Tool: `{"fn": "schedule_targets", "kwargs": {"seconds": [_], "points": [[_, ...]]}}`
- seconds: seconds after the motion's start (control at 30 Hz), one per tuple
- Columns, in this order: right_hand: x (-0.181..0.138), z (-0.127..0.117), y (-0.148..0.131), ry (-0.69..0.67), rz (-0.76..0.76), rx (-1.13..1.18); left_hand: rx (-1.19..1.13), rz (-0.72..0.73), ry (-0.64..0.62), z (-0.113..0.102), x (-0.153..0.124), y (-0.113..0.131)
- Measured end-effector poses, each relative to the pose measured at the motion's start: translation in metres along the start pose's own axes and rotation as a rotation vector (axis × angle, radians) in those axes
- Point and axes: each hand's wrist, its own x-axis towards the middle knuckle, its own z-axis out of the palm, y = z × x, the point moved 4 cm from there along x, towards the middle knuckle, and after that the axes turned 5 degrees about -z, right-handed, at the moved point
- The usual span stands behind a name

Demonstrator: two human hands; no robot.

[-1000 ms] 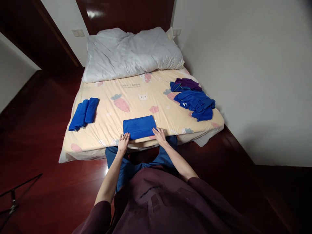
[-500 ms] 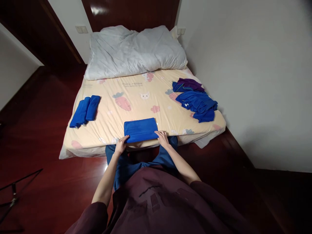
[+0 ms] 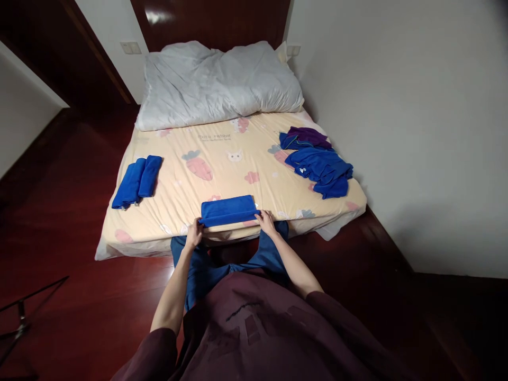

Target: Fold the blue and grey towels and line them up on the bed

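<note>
Bedroom, carrot-print bed sheet: a folded blue towel is lying at its near edge, 6 o'clock. The left hand and right hand are pinching opposite ends, fingers closed, keeping the fold even. Finished blue rolls are sitting at 9 o'clock, loose blue clothes at 2 o'clock.

The blue towel lies folded into a narrow, thick band across the near edge of the bed, long side running left to right, its ends gripped by the left hand and right hand.
</note>
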Motion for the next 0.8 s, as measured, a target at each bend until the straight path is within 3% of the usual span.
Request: {"fn": "schedule_targets", "kwargs": {"seconds": [0.43,0.8], "points": [[0.0034,-0.0009,0.0021,0.002,0.032,0.049,-0.047,-0.01,0.023,0.0031,0.0025,0.0004],[0.0095,0.0015,0.0015,0.015,0.113,0.094,-0.165,-0.177,0.143,-0.0016,0.009,-0.0092]]}}
